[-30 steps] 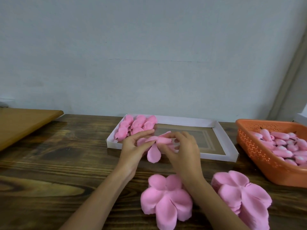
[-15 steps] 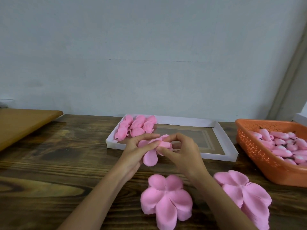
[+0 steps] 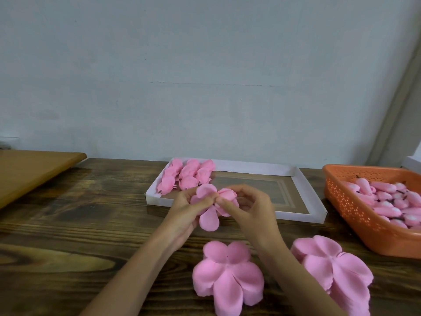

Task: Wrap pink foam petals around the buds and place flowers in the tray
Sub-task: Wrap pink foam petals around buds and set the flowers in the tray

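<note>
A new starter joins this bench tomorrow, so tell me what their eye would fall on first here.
First, the left hand and right hand at centre, pinching a half-wrapped flower just in front of the white tray. Then the pink petal stacks on the near table, and the orange basket of buds at right. Finished flowers cluster in the tray's far left corner.

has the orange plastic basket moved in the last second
No. The orange plastic basket sits just as far right of the white cardboard tray as before.
</note>
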`<state>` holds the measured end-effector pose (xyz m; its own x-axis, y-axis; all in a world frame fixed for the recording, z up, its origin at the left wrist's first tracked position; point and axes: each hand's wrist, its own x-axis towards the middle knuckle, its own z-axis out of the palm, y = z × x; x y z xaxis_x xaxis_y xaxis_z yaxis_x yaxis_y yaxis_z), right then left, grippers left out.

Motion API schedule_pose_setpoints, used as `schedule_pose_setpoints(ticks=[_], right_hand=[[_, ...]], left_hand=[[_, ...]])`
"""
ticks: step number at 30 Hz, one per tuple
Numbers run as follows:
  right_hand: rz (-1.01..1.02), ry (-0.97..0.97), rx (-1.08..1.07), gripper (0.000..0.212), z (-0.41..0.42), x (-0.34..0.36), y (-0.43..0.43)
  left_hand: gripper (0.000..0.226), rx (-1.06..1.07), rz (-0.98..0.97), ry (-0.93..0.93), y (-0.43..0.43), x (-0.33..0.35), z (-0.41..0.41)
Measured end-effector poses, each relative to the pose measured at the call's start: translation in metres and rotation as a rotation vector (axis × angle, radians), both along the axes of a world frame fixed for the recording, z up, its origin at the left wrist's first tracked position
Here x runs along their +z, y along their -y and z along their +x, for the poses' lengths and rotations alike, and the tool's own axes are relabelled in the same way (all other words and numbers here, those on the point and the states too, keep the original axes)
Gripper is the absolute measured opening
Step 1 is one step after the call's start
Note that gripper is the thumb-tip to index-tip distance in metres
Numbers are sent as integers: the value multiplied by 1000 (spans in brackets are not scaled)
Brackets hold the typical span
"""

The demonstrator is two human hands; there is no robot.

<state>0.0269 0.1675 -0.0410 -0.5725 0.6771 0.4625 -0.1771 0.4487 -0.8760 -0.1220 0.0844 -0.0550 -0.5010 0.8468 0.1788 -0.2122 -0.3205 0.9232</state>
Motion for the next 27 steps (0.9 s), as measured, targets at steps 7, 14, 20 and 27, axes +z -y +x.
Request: schedule_pose_setpoints(ticks=[7,14,20,27], right_hand=[[-11,-71,-70,16,-2,-4,6],[-94,-140,-13,25,-3,-6,3],[-101,-88,-19,22,3,-3,-6],[154,42,12,29,2,-4,0]], left_hand=[[26,98,8,-7,-3,-1,7],[28,86,18,9,-3,-1,7],[20,222,40,-75,0,-1,-2],[8,367,25,-190,-4,-2,1]])
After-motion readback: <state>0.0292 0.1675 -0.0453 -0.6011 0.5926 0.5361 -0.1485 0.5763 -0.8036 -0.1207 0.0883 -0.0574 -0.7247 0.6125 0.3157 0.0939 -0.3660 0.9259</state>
